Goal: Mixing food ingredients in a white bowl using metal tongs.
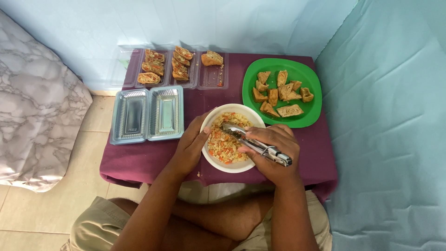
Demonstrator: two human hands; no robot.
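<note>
Head view: you sit low at a small table (153,160) w/ a dark purple cloth, knees under its front edge. At the back, an open clear tray (211,79) lies flat; its compartments hold stuffed rolls (162,66) in two rows, plus one separate piece (212,58) in the right compartment. In front of it, on the left, a second clear tray (147,114) lies open, both halves w/o food. At the back right is a green plate (312,117) w/ fried tofu pieces (280,93), golden brown, some cut open. The plate nearly touches the bowl (239,167); I cannot tell if the rims really meet. Left of the table there is a grey marbled cushion (37,107) on the tile floor; blue sheets (390,116) cover the wall behind and the right side. Nothing stands between your hands and the bowl.

The bowl is white, round, at the front centre of the table, just before you. It holds a chopped filling (222,145), pale yellow w/ orange bits, approx. half covered by your right hand.

Your left hand (193,142) cups the bowl's left rim, fingers curled on it, thumb at the top edge. Your right hand (274,151) is closed around metal tongs (256,145); the tips are down in the filling, the hinge end points to the right.
</note>
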